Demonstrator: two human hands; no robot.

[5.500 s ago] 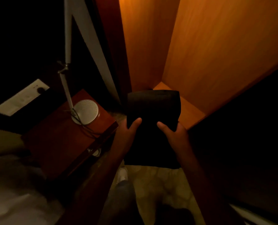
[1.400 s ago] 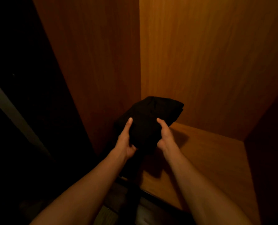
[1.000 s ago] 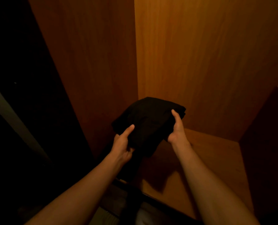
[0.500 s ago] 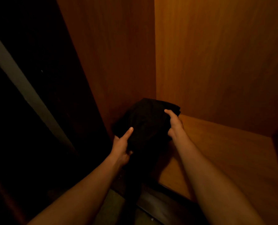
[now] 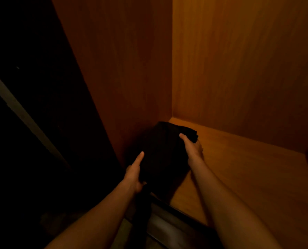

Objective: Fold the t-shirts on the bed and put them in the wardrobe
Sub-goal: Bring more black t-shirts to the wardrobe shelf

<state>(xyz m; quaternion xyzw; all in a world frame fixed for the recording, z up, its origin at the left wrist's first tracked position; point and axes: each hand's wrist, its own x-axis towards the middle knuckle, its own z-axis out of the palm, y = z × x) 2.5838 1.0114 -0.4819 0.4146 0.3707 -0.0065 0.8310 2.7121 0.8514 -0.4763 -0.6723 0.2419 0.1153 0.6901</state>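
dim, amber-lit inside of a wooden wardrobe (image 5: 239, 69): smooth veneer panels with fine vertical grain, meeting at a sharp inner corner. down in that corner, a folded black t-shirt (image 5: 164, 153), a soft matte slab of roughly rectangular shape, pressed close to the side panel, far end down on the flat wooden shelf (image 5: 248, 177), near end overhanging the shelf's front edge; too dark to tell whether fully settled. left hand (image 5: 134, 174) at the near left edge of the cloth, thumb laid long and straight on top, remaining fingers tucked under the fabric and mostly hidden, so pinching that edge. right hand (image 5: 192, 147) on the far right side, thumb over the top, fingers curled down around the side of the fold, gripping it. both bare forearms reaching in from below. along the front of the shelf, a dark rail with a dull metallic sheen (image 5: 167, 218). at far left, deep shadow crossed by one pale slanted strip (image 5: 20, 112).
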